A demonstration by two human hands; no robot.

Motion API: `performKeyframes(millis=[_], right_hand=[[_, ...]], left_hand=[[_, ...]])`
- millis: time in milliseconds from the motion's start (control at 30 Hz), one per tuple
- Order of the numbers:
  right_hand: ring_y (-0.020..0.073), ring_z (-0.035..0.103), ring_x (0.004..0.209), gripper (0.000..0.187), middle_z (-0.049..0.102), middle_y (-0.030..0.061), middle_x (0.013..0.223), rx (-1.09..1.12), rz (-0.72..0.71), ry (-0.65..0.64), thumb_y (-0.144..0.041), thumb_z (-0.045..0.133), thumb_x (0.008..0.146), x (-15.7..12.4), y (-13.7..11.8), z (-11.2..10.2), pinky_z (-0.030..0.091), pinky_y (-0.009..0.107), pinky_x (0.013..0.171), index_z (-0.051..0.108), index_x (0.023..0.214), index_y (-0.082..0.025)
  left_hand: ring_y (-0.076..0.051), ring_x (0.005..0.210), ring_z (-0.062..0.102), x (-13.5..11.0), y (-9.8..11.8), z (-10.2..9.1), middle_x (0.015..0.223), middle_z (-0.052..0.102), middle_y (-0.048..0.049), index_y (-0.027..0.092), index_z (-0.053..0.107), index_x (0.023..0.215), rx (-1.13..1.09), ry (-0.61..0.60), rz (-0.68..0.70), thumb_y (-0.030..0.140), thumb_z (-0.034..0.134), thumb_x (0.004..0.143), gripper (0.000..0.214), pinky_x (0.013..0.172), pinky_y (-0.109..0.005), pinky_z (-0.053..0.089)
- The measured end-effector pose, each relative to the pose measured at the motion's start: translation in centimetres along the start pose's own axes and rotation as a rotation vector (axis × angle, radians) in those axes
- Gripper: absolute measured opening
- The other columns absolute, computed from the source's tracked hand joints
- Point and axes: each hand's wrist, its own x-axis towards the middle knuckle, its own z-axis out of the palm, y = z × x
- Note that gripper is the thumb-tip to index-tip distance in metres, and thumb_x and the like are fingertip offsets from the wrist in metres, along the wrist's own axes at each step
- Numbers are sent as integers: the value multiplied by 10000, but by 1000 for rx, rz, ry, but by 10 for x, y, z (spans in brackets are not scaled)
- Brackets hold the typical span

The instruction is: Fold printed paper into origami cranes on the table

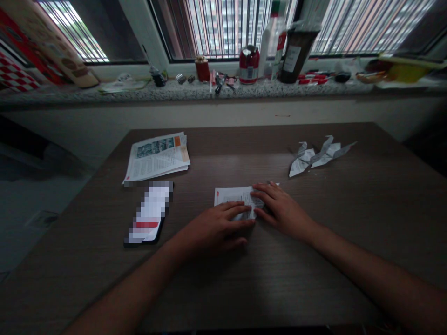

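Note:
A folded sheet of printed paper (230,193) lies on the brown table in front of me, partly covered by both hands. My left hand (220,225) rests over its lower left part, fingers stretched out to the right. On the right part lies my right hand (275,204), its fingers apart and spread on the paper. The fingertips of the two hands are close together near the sheet's middle. What lies under the fingers is hidden. Beyond my right hand stand two folded paper cranes (328,151), side by side, made of printed paper.
A stack of printed sheets (157,158) lies at the table's far left. Nearer stands out a lit phone (150,214), lying flat, its screen blurred. Behind the table, the windowsill (185,93) holds a red can (249,65), a dark cup (298,53), a bottle and small items.

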Motion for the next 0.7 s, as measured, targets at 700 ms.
performKeyframes(millis=[700], right_hand=[[314,546,1379,375,594,137,1470,31,-1,28,-340,598,1014,-3,4,-2,375,622,1199,613,1377,-248]], left_hand=[[-280,1459,471,-3,-8,2,1596,485,-84,293,506,1514,-96,-6,-38,308,734,956,602,1177,-482,451]])
